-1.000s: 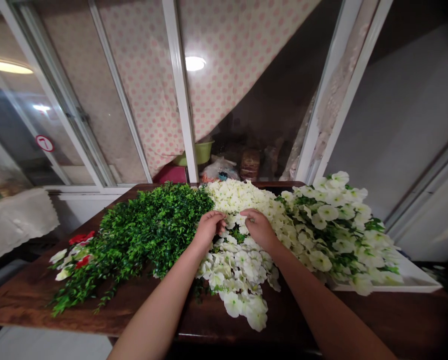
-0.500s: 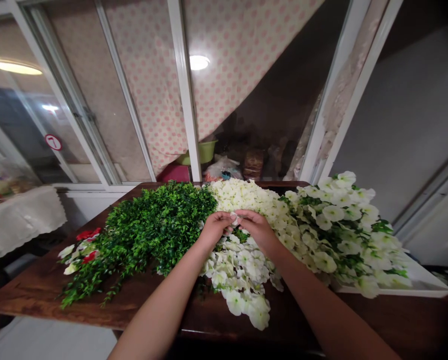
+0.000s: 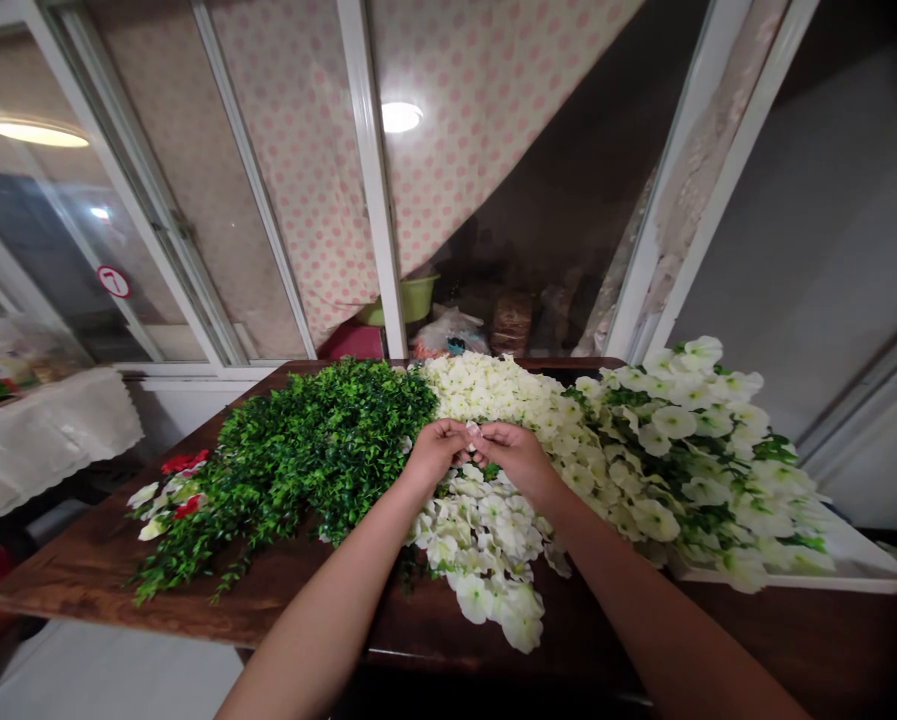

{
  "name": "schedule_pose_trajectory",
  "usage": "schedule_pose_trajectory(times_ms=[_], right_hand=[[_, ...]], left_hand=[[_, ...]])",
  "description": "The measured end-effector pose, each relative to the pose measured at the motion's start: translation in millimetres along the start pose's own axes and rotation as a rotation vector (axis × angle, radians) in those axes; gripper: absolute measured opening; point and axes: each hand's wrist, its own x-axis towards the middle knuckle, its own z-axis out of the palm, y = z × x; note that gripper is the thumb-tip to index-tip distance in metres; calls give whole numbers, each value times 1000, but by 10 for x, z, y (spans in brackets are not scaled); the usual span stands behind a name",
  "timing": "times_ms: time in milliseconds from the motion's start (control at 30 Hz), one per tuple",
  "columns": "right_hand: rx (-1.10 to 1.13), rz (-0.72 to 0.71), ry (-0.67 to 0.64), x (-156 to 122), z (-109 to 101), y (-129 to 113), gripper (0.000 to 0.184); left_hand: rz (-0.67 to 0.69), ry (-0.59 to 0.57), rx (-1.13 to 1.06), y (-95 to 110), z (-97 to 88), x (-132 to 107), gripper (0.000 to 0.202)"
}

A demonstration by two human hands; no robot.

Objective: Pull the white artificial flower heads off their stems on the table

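My left hand (image 3: 438,450) and my right hand (image 3: 513,455) meet above the middle of the table, fingertips pinched together. Between them is a small white flower petal (image 3: 473,430), gripped from both sides. Just below the hands lies a spray of white artificial flowers (image 3: 485,545), its near end pointing toward me. Behind the fingers spreads a heap of loose cream-white blossoms (image 3: 493,385). A bushy pile of green artificial foliage (image 3: 328,440) sits to the left of my left hand. The finger undersides and any stem there are hidden.
White flower bunches (image 3: 707,450) with leaves rest over a white tray (image 3: 860,565) on the right. Red and white flowers (image 3: 182,485) lie at the left of the dark wooden table (image 3: 80,580). A window frame (image 3: 377,190) stands behind, and a cloth-covered table (image 3: 50,440) at far left.
Both hands keep their pinch on the petal, with small finger shifts. The whole view has shifted slightly, and the flowers and foliage lie as before.
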Motion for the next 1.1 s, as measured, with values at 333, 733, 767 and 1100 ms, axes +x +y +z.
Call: schedule_pose_trajectory(times_ms=[333,733,767,1100], right_hand=[[159,140,7,-34,-17,-74,29],[221,157,-48,-13,-85,3,27],[231,160,-49,-11,-83,8,27],[257,125,22,18,-92,-9,22]], left_hand=[[114,-5,144,-30,-18,37,34],[288,26,413,3,-7,-29,27],[300,36,435,20,0,-40,26],[484,280,897,373,-10,-226,19]])
